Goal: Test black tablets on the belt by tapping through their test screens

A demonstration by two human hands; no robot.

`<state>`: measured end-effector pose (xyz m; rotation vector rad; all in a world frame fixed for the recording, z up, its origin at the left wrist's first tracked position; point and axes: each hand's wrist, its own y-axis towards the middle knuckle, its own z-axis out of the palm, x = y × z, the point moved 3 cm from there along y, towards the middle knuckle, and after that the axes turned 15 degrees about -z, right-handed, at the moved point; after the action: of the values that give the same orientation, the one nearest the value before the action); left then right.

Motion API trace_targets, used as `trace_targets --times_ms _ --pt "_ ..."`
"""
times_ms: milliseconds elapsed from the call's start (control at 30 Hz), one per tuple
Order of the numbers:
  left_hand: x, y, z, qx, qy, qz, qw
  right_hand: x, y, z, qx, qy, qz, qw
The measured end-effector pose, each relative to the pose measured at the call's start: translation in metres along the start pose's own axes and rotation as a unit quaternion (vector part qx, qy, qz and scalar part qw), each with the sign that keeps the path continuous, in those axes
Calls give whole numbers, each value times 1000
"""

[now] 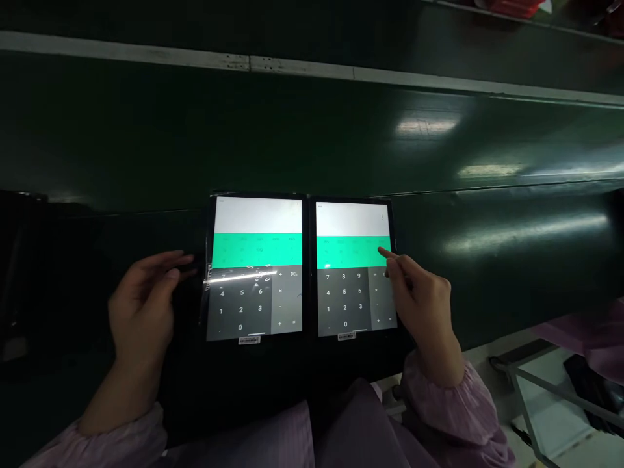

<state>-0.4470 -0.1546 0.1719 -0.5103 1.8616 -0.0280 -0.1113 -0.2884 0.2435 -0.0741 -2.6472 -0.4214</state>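
Two tablets lie side by side on the dark green surface, both screens lit with a calculator of white, green and dark grey bands. Past the outer edge of the left tablet is my left hand, holding nothing, its fingers loosely extended and a small gap short of the tablet. My right hand reaches over the right tablet, its index finger pointed at the upper right of the green band, apparently touching the glass. Its other fingers are curled and hold nothing. Each tablet has a small barcode label at its bottom edge.
A pale metal strip crosses the green work surface behind the tablets. Red items sit at the far top right. On the lower right stands a metal-framed rack, with another person's purple sleeve beside it.
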Motion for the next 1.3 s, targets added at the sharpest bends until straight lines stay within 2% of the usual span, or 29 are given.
trace_targets --times_ms 133,300,400,567,800,933,1000,1167,1300 --pt "-1 2 3 -10 -8 -5 1000 2 1 2 26 9 -19 999" --pt "-2 8 12 5 -69 29 997 -2 -1 -4 -28 -17 -4 999" --pt "-6 11 21 25 -114 48 992 12 -4 -3 -37 -6 -19 999" --pt "-13 12 33 71 -157 -7 985 46 -9 9 12 64 -97 993" --pt "-14 14 33 85 -198 -28 976 52 -11 26 50 41 -90 994" --pt "-15 14 34 92 -190 -33 977 60 -9 31 64 55 -124 989" --pt "-16 14 34 90 -188 -33 977 55 -7 26 49 49 -108 992" --pt "-18 13 34 84 -176 -22 981 20 -9 1 -68 -20 36 997" --pt "-14 14 34 84 -178 -20 980 10 -7 2 -68 -25 48 996"
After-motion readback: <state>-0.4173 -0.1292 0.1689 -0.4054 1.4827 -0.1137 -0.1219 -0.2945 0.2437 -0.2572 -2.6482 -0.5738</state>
